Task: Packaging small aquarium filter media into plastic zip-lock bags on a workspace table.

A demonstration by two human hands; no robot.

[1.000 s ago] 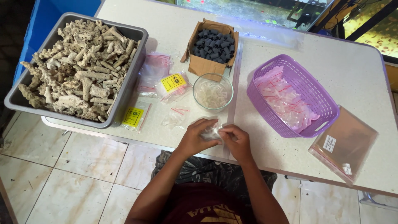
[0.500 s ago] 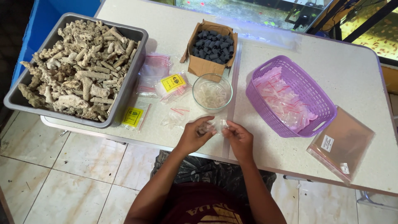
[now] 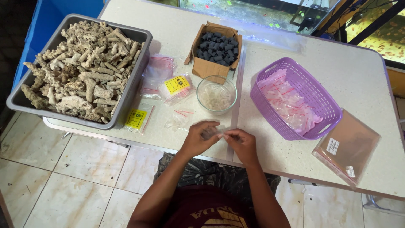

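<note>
At the table's near edge my left hand (image 3: 200, 138) and my right hand (image 3: 242, 143) meet, both pinching a small clear plastic bag (image 3: 216, 131) between the fingertips. What is inside the bag is too small to tell. Just beyond the hands stands a glass bowl (image 3: 217, 95) of pale small pieces. Loose small clear bags with red strips (image 3: 180, 118) lie left of the hands.
A grey tub of pale coral rubble (image 3: 80, 67) fills the left end. A cardboard box of dark cylinders (image 3: 216, 48) stands at the back. A purple basket (image 3: 295, 99) holds filled clear bags. A stack of flat clear bags (image 3: 348, 147) lies far right. Yellow-labelled packets (image 3: 177, 86) lie by the tub.
Both hands have lowered slightly toward the table's near edge, still working the small clear bag between the fingers. Nothing else on the table moved.
</note>
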